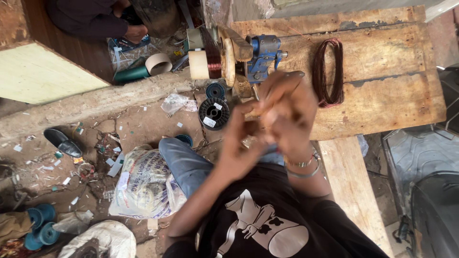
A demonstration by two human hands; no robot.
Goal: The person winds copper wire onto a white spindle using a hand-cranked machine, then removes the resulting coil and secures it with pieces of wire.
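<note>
Fingers of both hands meet just in front of the chest, over the near edge of the wooden bench [382,102], and motion blur hides whatever small thing they pinch, so I cannot tell what it is or how tightly it is held. The left hand [239,143] is curled with its fingertips turned up toward the right hand [287,112], which sits above it with fingers drawn together; the two touch or nearly touch. A metal bangle [302,168] circles the right wrist. Just beyond the hands, on the bench, lies a loop of reddish copper wire [329,71], and to its left stands a blue winding machine [262,55] with a wooden disc and a spool of copper wire [210,59] on its shaft. On the ground below the bench lies a black plastic reel [213,113], with a white sack [143,184] beside the person's jeans-clad knee. Farther left a black shoe [62,142] lies among scraps, and another person's hand [136,33] shows at the top.
</note>
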